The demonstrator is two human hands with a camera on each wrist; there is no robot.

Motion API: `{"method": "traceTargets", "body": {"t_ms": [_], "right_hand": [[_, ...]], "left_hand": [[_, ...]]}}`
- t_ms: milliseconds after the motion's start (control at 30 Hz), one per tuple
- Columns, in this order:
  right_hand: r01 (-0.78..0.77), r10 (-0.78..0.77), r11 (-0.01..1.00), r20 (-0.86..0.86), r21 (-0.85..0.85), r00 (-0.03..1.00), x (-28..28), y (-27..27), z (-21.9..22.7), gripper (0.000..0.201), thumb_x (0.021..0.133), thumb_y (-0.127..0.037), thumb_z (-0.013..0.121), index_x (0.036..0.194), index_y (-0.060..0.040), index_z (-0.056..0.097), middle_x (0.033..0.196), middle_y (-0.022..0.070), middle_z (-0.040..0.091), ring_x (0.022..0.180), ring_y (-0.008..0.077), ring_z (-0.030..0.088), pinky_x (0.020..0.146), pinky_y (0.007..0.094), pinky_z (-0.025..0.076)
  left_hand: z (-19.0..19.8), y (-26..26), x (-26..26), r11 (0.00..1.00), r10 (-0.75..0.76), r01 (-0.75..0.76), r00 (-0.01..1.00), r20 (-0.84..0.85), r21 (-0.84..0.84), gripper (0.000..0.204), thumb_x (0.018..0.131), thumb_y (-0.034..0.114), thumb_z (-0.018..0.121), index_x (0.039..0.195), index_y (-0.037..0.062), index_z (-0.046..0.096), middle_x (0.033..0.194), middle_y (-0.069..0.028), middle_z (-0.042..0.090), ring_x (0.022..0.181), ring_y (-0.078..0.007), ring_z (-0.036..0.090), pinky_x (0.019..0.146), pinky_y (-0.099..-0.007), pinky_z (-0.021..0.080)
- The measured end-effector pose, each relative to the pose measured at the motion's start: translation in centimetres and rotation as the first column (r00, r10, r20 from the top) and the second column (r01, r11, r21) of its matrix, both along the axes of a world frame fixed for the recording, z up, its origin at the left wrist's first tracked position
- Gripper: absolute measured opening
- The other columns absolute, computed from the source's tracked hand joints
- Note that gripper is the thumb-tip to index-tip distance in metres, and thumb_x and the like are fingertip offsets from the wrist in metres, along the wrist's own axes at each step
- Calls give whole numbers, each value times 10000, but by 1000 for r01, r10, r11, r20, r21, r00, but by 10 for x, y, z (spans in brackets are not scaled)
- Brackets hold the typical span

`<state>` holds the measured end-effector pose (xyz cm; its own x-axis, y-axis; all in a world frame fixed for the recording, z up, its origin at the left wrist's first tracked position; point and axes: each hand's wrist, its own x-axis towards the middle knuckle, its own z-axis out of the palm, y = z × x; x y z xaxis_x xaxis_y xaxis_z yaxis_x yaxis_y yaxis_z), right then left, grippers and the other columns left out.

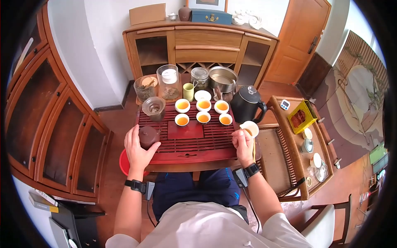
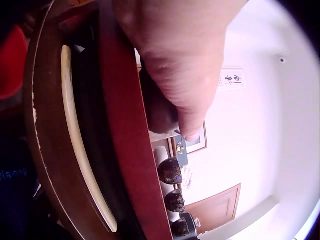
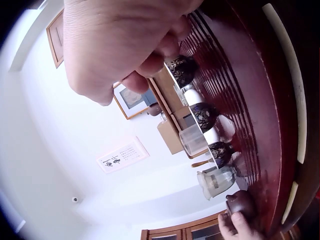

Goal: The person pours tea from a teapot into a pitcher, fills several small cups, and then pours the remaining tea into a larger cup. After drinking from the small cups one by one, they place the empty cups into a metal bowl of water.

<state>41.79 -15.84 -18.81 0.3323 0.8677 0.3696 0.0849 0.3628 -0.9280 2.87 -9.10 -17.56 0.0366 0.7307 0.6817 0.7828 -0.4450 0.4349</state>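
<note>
A dark brown clay teapot (image 1: 148, 137) stands at the left front of the slatted red tea tray (image 1: 186, 156). My left hand (image 1: 138, 151) holds it from the near left side, thumb across its front and fingers along its left; in the left wrist view the thumb hides part of the teapot (image 2: 162, 116). Off the tray's right edge, my right hand (image 1: 245, 145) grips a white pitcher (image 1: 250, 128) at its near side. Several teacups (image 1: 203, 118), white inside and dark-patterned outside, stand in two rows on the tray with amber tea in them.
A glass cup with a strainer (image 1: 154, 108) sits behind the teapot. Glass jars (image 1: 169, 84) and a metal pot (image 1: 223, 78) line the back. A black kettle (image 1: 247, 103) stands at the right, beside a wicker side table (image 1: 308, 165). A red bucket (image 1: 125, 162) is at lower left.
</note>
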Motion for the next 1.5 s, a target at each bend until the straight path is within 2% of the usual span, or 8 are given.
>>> {"method": "traceTargets", "body": {"t_ms": [67,300,333,400,533,633,1167,1500], "right_hand": [[37,-43,999,-198,-35,979,2,-3,8,360,1141,-309,524,993,-27,693,678,-42,526,591,45,436,528,220,329],[335,-335,939,-7,77,942,45,-19,23,318,1150,-257,498,984,-32,649,669,-48,497,568,34,380,518,225,293],[293,-286,956,-125,34,950,63,-22,10,195,1108,-209,599,1067,-31,668,837,-39,569,757,35,501,670,217,443],[471,-473,881,36,50,880,53,-20,22,224,1069,-189,670,1208,-19,628,986,-9,585,904,68,544,808,251,500],[498,-374,851,469,-169,800,75,-18,-7,839,856,-232,881,1504,70,443,1400,206,584,1250,281,607,1060,383,510],[468,-323,862,501,-194,803,76,-12,-16,948,798,-196,914,1540,94,399,1482,265,557,1362,335,574,1107,417,496],[395,-303,887,347,-237,888,66,-7,0,754,783,-118,888,1417,61,520,1281,192,704,1191,270,685,1038,390,533],[298,-289,954,201,-16,936,54,-13,64,743,830,-54,859,1456,46,472,1299,143,675,1182,213,672,1028,351,550]], "left_hand": [[-2,1,0,1000,3,-3,1000,18,3,978,700,396,961,1486,11,524,1425,-205,576,1328,-407,536,1130,-530,424],[5,-2,2,1000,10,-10,1000,2,-27,943,692,375,965,1456,10,550,1372,-179,623,1274,-387,570,1097,-517,445],[5,-2,2,999,25,-25,1000,0,-26,943,692,375,965,1456,10,550,1372,-179,623,1274,-387,570,1097,-517,445],[1,1,0,1000,-6,6,1000,-5,7,911,688,360,965,1429,8,571,1323,-175,655,1238,-386,590,1087,-513,451],[0,1,-2,999,-31,31,1000,7,14,855,716,299,942,1436,19,577,1328,-162,677,1243,-375,601,1090,-501,455],[0,2,-2,999,-44,44,999,2,27,845,726,289,936,1440,20,571,1314,-165,677,1231,-377,604,1085,-501,461],[1,2,-1,999,-32,32,999,-17,7,818,751,320,918,1416,-9,574,1326,-204,655,1243,-396,595,1097,-506,461],[-2,6,-4,998,-65,65,997,30,-25,860,719,268,893,1452,-10,539,1327,-206,631,1315,-399,536,1147,-521,417]]}}
